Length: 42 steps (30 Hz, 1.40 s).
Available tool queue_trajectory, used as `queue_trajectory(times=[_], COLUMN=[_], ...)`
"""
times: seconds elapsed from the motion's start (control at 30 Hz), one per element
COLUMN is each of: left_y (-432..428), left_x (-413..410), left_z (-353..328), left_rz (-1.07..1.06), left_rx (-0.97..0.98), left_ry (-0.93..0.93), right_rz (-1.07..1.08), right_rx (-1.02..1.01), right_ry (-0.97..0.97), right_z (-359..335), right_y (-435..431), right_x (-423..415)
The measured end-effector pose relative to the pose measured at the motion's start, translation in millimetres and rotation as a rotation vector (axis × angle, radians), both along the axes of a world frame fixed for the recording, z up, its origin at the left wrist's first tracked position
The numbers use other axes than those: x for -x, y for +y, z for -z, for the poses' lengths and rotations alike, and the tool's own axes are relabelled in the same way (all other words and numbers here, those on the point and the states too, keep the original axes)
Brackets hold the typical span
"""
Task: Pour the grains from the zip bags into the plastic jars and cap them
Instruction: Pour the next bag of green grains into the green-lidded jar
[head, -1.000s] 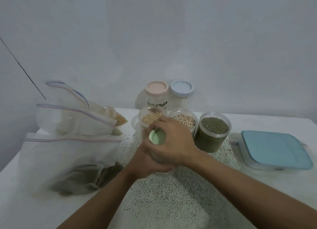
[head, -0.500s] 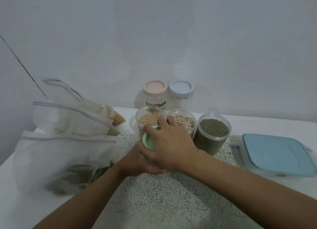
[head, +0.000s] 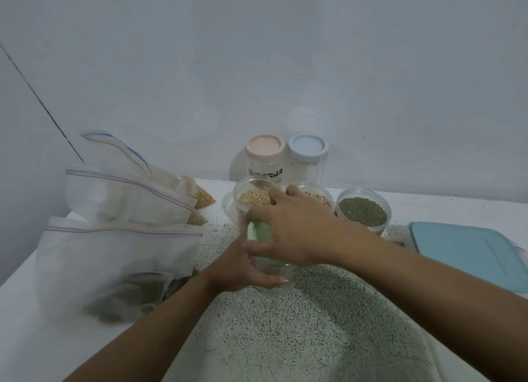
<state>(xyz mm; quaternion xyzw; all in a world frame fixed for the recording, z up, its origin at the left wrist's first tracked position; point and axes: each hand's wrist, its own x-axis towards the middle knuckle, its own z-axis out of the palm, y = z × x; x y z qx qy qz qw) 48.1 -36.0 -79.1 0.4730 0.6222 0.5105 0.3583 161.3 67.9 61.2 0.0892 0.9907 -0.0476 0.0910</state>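
Right hand (head: 297, 233): curled down over the green lid (head: 258, 231), which is gripped from above by fingers and thumb; most of the lid is covered.
Left hand (head: 243, 270): wrapped round the wall of the clear jar (head: 274, 284) directly beneath the right hand; the jar is held on the speckled mat (head: 314, 324).
Jar contents: cannot be told, as the wall is largely hidden by both hands.
Lid seating: whether the lid is level on the rim cannot be seen. A crooked lid is judged likely to jam or to pop loose later.
Risk, knock-over: the open jar of yellow grains (head: 253, 197) and the open jar of pale beans (head: 317, 197) stand just beyond the right hand's fingertips, possibly touched. A wide twist of the wrist could tip either and scatter grains.
Risk, elbow sweep: the open jar of green grains (head: 363, 211) stands just beyond the right forearm and could be struck if the arm is swung outward.
Risk, slip: if the left hand's grip is loosened, the jar is expected to spin with the lid.
Zip bags (head: 120, 256): slumped to the left of the left hand, some grains left inside; they could be dragged over by a withdrawn left arm.
Capped jars: the pink-capped jar (head: 265, 158) and blue-capped jar (head: 308, 158) stand well beyond both hands, out of the way.
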Motion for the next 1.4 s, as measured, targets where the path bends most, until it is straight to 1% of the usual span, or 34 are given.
queue_trajectory(times=[0.03, 0.07, 0.1, 0.13, 0.17, 0.2, 0.23, 0.27, 0.3, 0.33, 0.43, 0.53, 0.63, 0.77, 0.83, 1.0, 1.07, 1.13, 1.2, 1.27, 1.33, 1.4], left_y=[0, 0, 1, 2, 4, 4, 4, 4, 4, 4, 1, -1, 1, 0, 0, 1, 0, 2, 4, 4, 1, 1], left_x=[1, 1, 3, 4, 5, 5, 4, 5, 5, 5, 6, 4, 3, 7, 8, 8, 8, 8, 8, 7, 3, -3], left_z=[1, 1, 2, 4, 6, 5, 6, 8, 9, 8, 9, 4, 5, 11, 14, 13, 12, 10, 9, 11, 12, 14], left_rz=[0.005, 0.002, 0.001, 0.003, 0.004, 0.004, 0.009, 0.021, 0.024, 0.024, 0.016, 0.015, 0.049, 0.084, 0.086, 0.071, 0.054, 0.055, 0.056, 0.021, -0.028, -0.081], left_rx=[-0.004, -0.008, -0.017, -0.031, -0.042, -0.045, -0.043, -0.039, -0.030, -0.023, -0.017, -0.033, -0.064, -0.062, -0.073, -0.058, -0.061, -0.061, -0.050, -0.044, -0.044, -0.060], left_ry=[-0.006, -0.021, -0.038, -0.049, -0.062, -0.088, -0.116, -0.131, -0.127, -0.116, -0.109, -0.131, -0.152, -0.218, -0.234, -0.179, -0.164, -0.135, -0.088, -0.052, -0.038, -0.007], right_rz=[-0.069, -0.106, -0.096, -0.064, -0.019, 0.032, 0.094, 0.160, 0.208, 0.237, 0.213, 0.168, 0.176, 0.163, 0.148, 0.114, 0.086, 0.062, 0.046, 0.047, 0.127, 0.228], right_rx=[0.095, 0.235, 0.390, 0.483, 0.471, 0.349, 0.181, 0.024, -0.073, -0.107, -0.040, 0.147, 0.303, 0.302, 0.355, 0.473, 0.564, 0.627, 0.621, 0.535, 0.487, 0.473], right_ry=[-0.010, -0.013, 0.017, 0.075, 0.140, 0.157, 0.103, 0.010, -0.070, -0.114, -0.092, -0.079, 0.041, 0.170, 0.242, 0.437, 0.518, 0.550, 0.559, 0.610, 0.721, 0.873], right_z=[-4, -9, -14, -16, -15, -14, -13, -10, -9, -7, -13, -24, -24, -8, -1, 14, 10, 1, -5, 2, 16, 30], right_y=[3, 6, 7, 8, 8, 5, 1, -3, -8, -11, -20, -26, -29, -26, -23, -18, -17, -15, -13, -9, -1, 12], right_x=[2, 3, 5, 5, 6, 7, 8, 9, 9, 10, 10, 9, 6, 0, -6, -18, -16, -13, -9, -8, -16, -34])
